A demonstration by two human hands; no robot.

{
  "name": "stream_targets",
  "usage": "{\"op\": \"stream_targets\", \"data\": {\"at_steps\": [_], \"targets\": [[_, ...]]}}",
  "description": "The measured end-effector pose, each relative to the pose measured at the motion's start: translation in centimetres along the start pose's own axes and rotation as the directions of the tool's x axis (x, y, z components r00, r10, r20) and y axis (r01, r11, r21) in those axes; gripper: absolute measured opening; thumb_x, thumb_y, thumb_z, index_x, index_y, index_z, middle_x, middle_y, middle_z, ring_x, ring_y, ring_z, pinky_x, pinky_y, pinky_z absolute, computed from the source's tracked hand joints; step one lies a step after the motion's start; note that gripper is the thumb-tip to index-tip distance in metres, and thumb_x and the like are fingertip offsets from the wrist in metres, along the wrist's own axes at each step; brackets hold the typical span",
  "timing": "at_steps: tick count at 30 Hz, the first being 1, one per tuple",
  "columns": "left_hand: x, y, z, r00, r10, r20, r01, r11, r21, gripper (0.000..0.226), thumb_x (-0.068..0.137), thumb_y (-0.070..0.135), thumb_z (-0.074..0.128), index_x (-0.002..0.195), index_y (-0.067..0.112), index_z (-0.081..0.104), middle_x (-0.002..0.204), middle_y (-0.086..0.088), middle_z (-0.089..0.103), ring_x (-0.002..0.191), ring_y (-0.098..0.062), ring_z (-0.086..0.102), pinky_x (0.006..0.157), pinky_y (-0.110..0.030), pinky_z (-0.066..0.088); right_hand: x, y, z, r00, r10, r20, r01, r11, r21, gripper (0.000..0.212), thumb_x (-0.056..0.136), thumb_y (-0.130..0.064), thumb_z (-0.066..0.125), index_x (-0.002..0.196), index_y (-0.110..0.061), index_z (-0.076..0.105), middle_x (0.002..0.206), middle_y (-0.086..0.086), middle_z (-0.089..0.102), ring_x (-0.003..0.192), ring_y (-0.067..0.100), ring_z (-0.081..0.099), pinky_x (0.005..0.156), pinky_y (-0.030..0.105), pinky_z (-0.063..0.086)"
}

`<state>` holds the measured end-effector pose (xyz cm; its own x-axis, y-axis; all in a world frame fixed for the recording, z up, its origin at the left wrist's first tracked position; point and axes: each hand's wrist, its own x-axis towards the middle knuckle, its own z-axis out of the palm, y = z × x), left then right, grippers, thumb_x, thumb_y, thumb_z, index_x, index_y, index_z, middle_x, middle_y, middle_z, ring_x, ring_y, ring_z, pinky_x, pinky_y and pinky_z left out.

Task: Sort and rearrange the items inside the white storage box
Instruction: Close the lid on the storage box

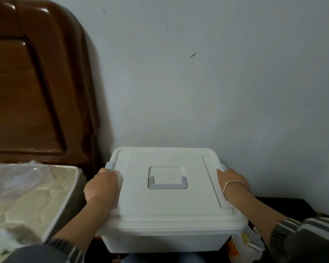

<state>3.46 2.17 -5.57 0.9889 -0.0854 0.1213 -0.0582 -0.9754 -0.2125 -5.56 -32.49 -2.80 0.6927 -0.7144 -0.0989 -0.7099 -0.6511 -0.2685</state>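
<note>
The white storage box sits in front of me against the wall, its white lid closed. A grey folding handle lies flat in the lid's recess. My left hand grips the box's left side, just below a grey latch. On the opposite edge my right hand, with a thin bracelet on the wrist, holds the right side and hides the latch there. The contents are hidden under the lid.
A brown wooden headboard stands at the left, with a mattress and clear plastic wrap below it. A pale wall rises behind the box. A dark surface lies to the right, and a plastic bag shows under the box's right corner.
</note>
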Motion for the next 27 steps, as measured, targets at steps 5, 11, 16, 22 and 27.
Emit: {"op": "stream_targets", "data": {"at_steps": [5, 11, 16, 22, 27], "targets": [[-0.3, 0.2, -0.5, 0.999, 0.017, -0.037, -0.017, 1.000, -0.015, 0.042, 0.101, 0.015, 0.023, 0.135, 0.017, 0.048, 0.116, -0.004, 0.052, 0.095, -0.019, 0.065, 0.055, -0.028, 0.039, -0.3, -1.0, 0.1, 0.999, -0.034, -0.026, 0.032, 0.997, -0.073, 0.044, 0.103, -0.030, 0.024, 0.127, -0.002, 0.046, 0.130, 0.015, 0.054, 0.119, 0.030, 0.054, 0.095, 0.034, 0.042], [-0.4, -0.3, -1.3, 0.999, 0.044, -0.030, -0.046, 0.998, -0.040, 0.044, 0.101, 0.016, 0.026, 0.143, 0.022, 0.037, 0.109, -0.003, 0.054, 0.081, -0.017, 0.063, 0.050, -0.027, 0.037, -0.8, -0.9, -0.2, 0.986, -0.164, -0.014, 0.159, 0.973, -0.168, 0.046, 0.104, -0.027, 0.019, 0.129, -0.005, 0.052, 0.130, 0.014, 0.054, 0.116, 0.029, 0.056, 0.093, 0.034, 0.044], [-0.8, -0.2, -2.2, 0.994, -0.111, 0.018, 0.109, 0.911, -0.399, 0.054, 0.095, 0.047, 0.019, 0.106, 0.007, 0.054, 0.080, -0.006, 0.054, 0.071, -0.026, 0.053, 0.063, -0.037, 0.042, -1.1, 0.4, -0.1, 0.990, -0.141, 0.013, 0.141, 0.989, -0.051, 0.060, 0.097, -0.048, 0.033, 0.130, 0.000, 0.044, 0.128, 0.017, 0.056, 0.114, 0.030, 0.056, 0.090, 0.032, 0.043], [-4.8, -3.9, -1.7, 0.982, 0.120, 0.143, 0.080, 0.425, -0.902, 0.054, 0.101, 0.037, 0.040, 0.150, 0.019, 0.028, 0.152, 0.002, 0.034, 0.139, -0.017, 0.033, 0.112, -0.028, 0.022, -4.2, 4.7, 0.1, 0.903, -0.380, 0.202, 0.318, 0.906, 0.280, 0.064, 0.099, -0.040, 0.037, 0.150, -0.011, 0.011, 0.159, 0.006, 0.002, 0.146, 0.021, 0.004, 0.114, 0.028, 0.009], [-8.3, -3.9, -0.3, 0.994, 0.029, 0.101, 0.092, 0.216, -0.972, 0.054, 0.096, 0.031, 0.052, 0.147, 0.019, 0.037, 0.156, 0.008, 0.026, 0.142, -0.003, 0.021, 0.119, -0.027, 0.010, -6.0, 5.9, 1.3, 0.925, -0.371, 0.078, 0.303, 0.847, 0.437, 0.071, 0.093, -0.035, 0.053, 0.150, -0.013, 0.018, 0.159, 0.001, 0.001, 0.144, 0.014, 0.013, 0.107, 0.016, 0.009]]}}
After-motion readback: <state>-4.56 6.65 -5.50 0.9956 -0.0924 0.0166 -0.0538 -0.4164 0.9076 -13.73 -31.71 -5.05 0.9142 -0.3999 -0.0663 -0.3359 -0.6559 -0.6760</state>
